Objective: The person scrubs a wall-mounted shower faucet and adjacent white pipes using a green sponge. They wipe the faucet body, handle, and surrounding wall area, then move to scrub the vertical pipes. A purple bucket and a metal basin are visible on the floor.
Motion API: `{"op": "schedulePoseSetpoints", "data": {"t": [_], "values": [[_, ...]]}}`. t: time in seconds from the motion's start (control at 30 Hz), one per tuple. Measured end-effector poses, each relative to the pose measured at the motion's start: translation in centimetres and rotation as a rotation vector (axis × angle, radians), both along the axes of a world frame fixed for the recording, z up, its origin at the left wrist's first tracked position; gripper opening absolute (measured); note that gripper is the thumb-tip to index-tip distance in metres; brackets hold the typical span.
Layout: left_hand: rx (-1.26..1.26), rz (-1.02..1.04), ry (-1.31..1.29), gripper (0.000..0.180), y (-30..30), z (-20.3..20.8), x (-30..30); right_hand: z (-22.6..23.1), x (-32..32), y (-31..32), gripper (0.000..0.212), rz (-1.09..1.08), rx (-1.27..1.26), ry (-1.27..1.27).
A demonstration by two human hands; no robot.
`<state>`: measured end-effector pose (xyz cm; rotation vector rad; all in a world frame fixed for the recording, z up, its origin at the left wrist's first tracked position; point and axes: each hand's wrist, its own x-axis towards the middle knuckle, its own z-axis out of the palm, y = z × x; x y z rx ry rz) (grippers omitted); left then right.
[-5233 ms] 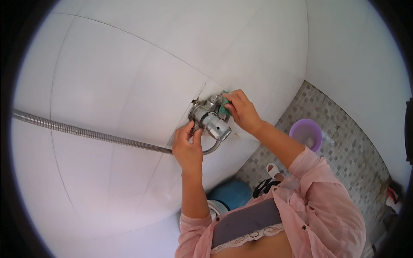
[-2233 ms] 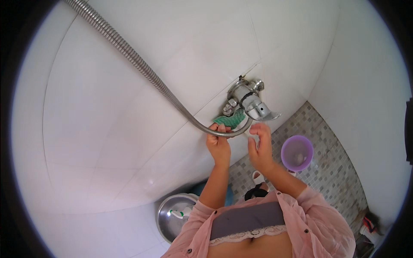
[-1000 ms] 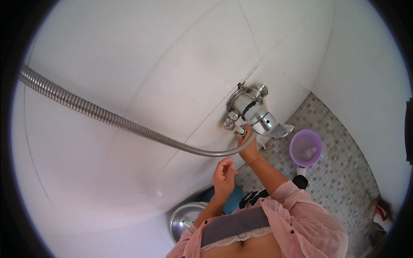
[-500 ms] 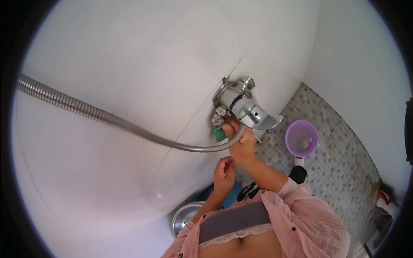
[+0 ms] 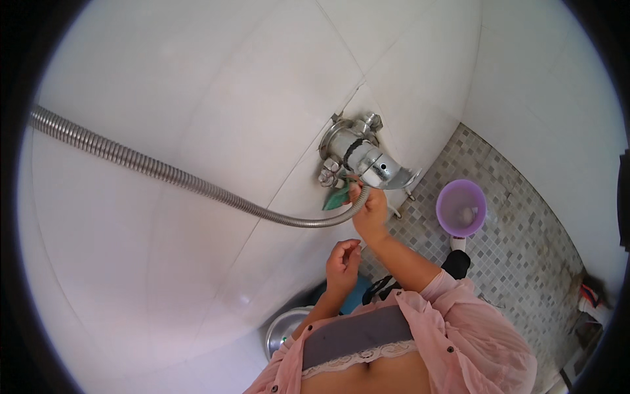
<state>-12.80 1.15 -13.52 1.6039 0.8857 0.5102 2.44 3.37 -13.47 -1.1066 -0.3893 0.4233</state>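
Observation:
A chrome shower mixer tap [image 5: 367,157] is fixed to the white tiled wall, its lever pointing to the right. Beneath its body my right hand [image 5: 371,213] pinches a thin green scouring pad [image 5: 337,197], close to the tap's lower left fitting. Part of the pad and my fingertips are hidden behind the tap and the ribbed metal hose [image 5: 197,187], which curves in front of my right hand. My left hand [image 5: 342,266] is held lower, by the wall, with its fingers curled in and nothing visible in them.
A purple bucket [image 5: 438,209] with water and a pale object inside stands on the mosaic floor [image 5: 499,262] to the right, by my foot. A metal basin [image 5: 274,331] and a blue container [image 5: 357,295] are low at the wall. Various items lie at the far right edge.
My right hand has drawn slightly away from the tap's lower left fitting, and the green pad now tilts more to the side. My left hand stays almost in place. The view has shifted a little.

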Motion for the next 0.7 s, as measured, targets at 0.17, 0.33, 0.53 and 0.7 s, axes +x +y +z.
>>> {"op": "schedulePoseSetpoints", "data": {"t": [0.17,0.33,0.53,0.7], "values": [[-0.009,-0.027,-0.023,0.013,-0.1,-1.0,0.0,2.9,-1.0,0.1,0.021,-0.038,0.135,0.039],[0.033,-0.076,-0.036,0.013,0.0,-1.0,0.7,2.7,-0.4,-0.2,0.019,-0.008,0.084,0.128],[0.048,-0.070,-0.035,0.013,0.0,-1.8,-0.1,5.0,-1.4,-0.5,0.016,-0.021,0.082,0.025],[0.066,-0.067,-0.027,0.014,0.2,-0.7,1.1,-0.1,-0.8,0.2,0.021,-0.066,0.183,0.170]]}}
